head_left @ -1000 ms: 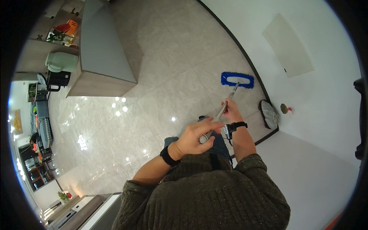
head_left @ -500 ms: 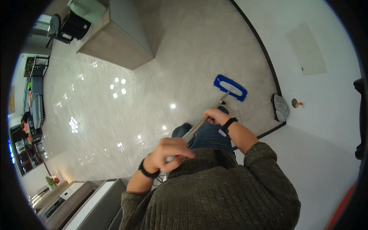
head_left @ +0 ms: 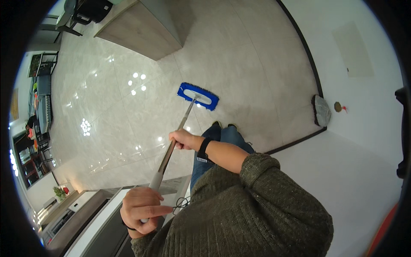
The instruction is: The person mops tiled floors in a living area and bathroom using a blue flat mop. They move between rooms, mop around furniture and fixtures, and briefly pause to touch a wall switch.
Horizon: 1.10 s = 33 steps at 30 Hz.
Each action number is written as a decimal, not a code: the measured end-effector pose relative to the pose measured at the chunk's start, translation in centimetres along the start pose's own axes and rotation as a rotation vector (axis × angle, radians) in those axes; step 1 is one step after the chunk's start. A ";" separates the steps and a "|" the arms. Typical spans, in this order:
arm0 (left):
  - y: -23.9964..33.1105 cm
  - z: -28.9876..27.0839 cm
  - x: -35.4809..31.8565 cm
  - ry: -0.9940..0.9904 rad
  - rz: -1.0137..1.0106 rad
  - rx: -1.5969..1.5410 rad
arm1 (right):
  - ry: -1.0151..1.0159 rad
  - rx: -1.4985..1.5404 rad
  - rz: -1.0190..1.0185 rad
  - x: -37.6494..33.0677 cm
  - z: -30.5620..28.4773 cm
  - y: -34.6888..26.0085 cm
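A flat mop with a blue fringed head and a long pole slants across the floor in front of me. Its head lies flat on the shiny tiles, ahead of my feet. Low on the left, my left hand is wrapped round the grey top end of the pole, with the index finger stretched along to the right. Farther down the pole, my right hand grips the metal shaft, its arm reaching across my body from the right. A dark band circles each wrist.
A wood-sided counter block stands ahead, left of centre. On the right runs a white wall with a dark skirting, and a grey stone-like object rests at its foot. Low cabinets lie at the lower left, by a looped black cord.
The mop head has slid left across the floor, away from the right wall. Both hands have moved left with the pole, my left hand also closer to my body.
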<state>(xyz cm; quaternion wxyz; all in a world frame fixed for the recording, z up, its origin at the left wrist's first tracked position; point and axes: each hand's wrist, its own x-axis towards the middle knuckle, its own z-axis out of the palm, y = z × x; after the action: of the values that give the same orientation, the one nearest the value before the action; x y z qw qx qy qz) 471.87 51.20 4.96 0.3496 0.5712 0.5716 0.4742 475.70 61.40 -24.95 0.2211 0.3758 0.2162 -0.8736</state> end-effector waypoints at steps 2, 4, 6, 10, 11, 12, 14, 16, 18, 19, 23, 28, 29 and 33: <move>0.3 0.3 0.8 -0.057 -0.010 -0.014 | 0.006 0.084 -0.068 -1.1 -0.8 -0.3; 0.5 0.7 1.3 -0.098 0.055 -0.026 | 0.037 0.093 -0.101 -2.7 -1.8 0.2; 0.5 1.2 1.7 -0.116 0.098 -0.059 | 0.069 0.118 -0.143 -4.2 -3.1 0.5; -0.4 4.5 2.9 -0.042 0.062 -0.099 | 0.185 0.238 -0.237 -7.2 -9.6 1.9; -0.8 5.7 3.3 0.002 0.044 -0.098 | 0.213 0.249 -0.261 -8.0 -11.7 2.2; -1.3 6.6 3.9 -0.018 0.049 -0.098 | 0.262 0.263 -0.303 -8.8 -13.4 2.4; -2.5 9.0 4.8 -0.079 0.003 -0.107 | 0.379 0.275 -0.343 -10.9 -17.0 3.0; -2.9 11.0 4.9 -0.081 -0.057 -0.100 | 0.459 0.274 -0.368 -12.4 -19.9 3.3; -3.2 12.7 4.1 -0.024 -0.188 -0.054 | 0.547 0.258 -0.400 -12.7 -21.6 4.0; -3.2 12.7 3.6 0.026 -0.185 -0.126 | 0.512 0.291 -0.388 -12.1 -21.5 4.3; -2.8 11.9 0.3 0.240 -0.384 -0.274 | 0.501 0.299 -0.297 -7.8 -18.5 6.2; -0.1 8.9 -3.2 0.462 -0.538 -0.149 | 0.419 0.242 -0.299 -5.3 -12.4 7.7; 0.5 8.5 -3.6 0.521 -0.539 -0.096 | 0.339 0.209 -0.343 -5.4 -11.7 7.9; 0.2 8.7 -3.3 0.528 -0.454 0.035 | 0.288 0.246 -0.315 -6.2 -11.8 7.2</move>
<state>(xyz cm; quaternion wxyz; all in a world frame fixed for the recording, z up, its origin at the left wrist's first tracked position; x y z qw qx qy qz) 480.48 49.14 2.02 0.2761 0.2930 0.7628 0.5060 490.13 63.35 -29.20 0.0017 0.4824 0.1935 -0.8543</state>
